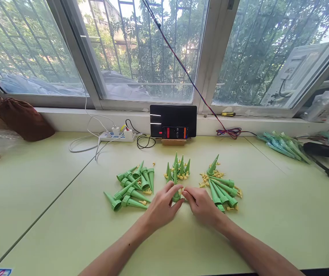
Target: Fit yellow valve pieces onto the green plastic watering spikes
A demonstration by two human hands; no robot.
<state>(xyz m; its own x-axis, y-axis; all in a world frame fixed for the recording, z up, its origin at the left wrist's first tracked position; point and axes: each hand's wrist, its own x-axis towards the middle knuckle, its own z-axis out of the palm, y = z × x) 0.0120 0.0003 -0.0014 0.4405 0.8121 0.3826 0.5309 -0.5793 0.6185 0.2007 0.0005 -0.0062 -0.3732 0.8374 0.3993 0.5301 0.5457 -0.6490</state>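
Observation:
My left hand [164, 203] is closed around a green plastic plant watering spike [176, 194], held upright with its point up. Against its right side, my right hand [200, 202] pinches what looks like a small yellow valve [181, 189], mostly covered by the fingers. Just behind my hands stands a group of upright spikes [182, 168] with yellow valves near their bases. To the left lies a loose pile of green spikes [134, 193] with a few yellow valves among them. On the right are more spikes [224, 193] and a heap of yellow valves [203, 178].
A phone [175, 132] showing a timer leans on a black tablet-like panel [173, 115] by the window. A power strip [117, 135] with cables sits back left, near a brown drawstring bag [23, 119]. Bagged green items [285, 145] and a black device [328, 153] lie far right.

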